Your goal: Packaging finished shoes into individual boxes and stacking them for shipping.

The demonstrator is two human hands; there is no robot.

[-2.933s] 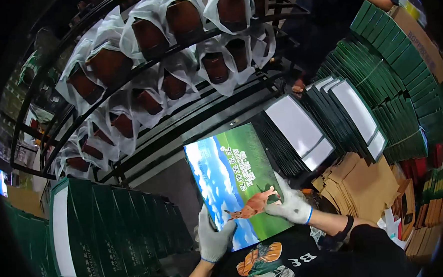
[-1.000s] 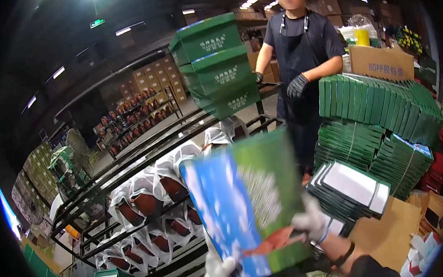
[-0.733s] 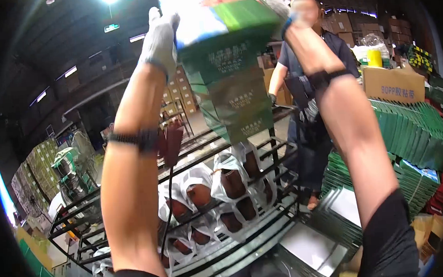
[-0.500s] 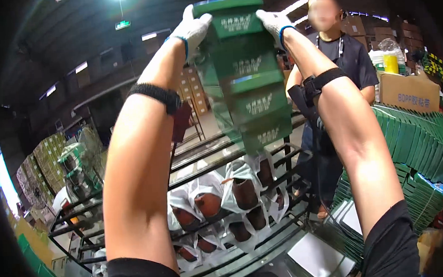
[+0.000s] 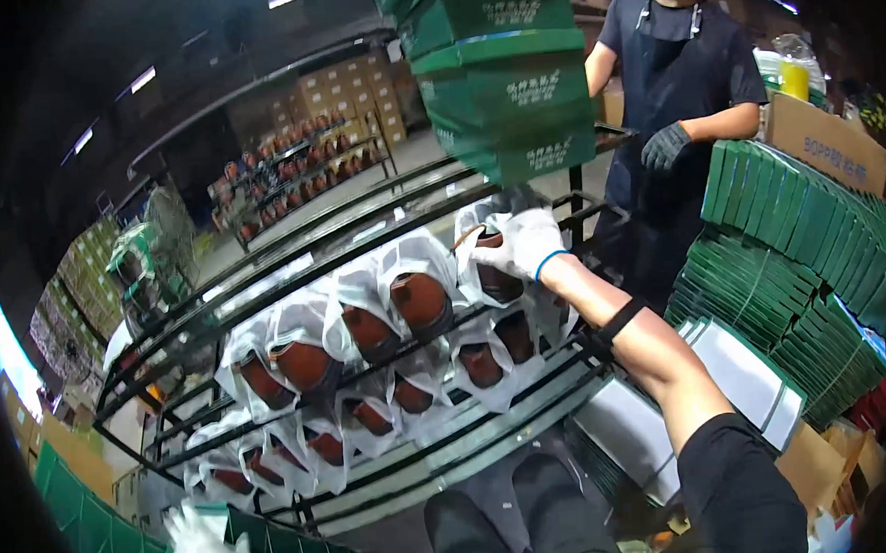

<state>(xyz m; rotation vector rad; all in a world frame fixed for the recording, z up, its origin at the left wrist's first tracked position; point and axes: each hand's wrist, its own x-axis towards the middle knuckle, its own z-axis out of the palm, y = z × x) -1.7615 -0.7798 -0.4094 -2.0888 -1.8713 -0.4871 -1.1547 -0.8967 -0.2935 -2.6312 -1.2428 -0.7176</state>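
White fabric covers the right hand (image 5: 521, 242), which reaches up and forward to the black wire rack (image 5: 363, 281). Its fingers (image 5: 482, 259) curl around the rim of a white-sleeved pot (image 5: 492, 264) at the right end of the upper row, clamped on the sleeve's edge. That pot leans in the rack's top tier, touching the dark bar in front of it, with another sleeved pot (image 5: 419, 293) just beside it to the left. More sleeved pots fill the lower tier.

Directly above the right hand stands a stack of green boxes (image 5: 502, 73), resting on the rack's top rail.

The left hand (image 5: 207, 549), also in a white glove, sits low at the bottom edge, by a row of flat green cartons (image 5: 96, 535); whether its fingers are apart or together cannot be told, as the glove is blurred.

Behind the rack a co-worker in a dark apron (image 5: 673, 84) stands with a dark-gloved hand (image 5: 665, 147) near a leaning pile of folded green cartons (image 5: 802, 248). A brown cardboard box (image 5: 822, 141) sits on top of that pile.
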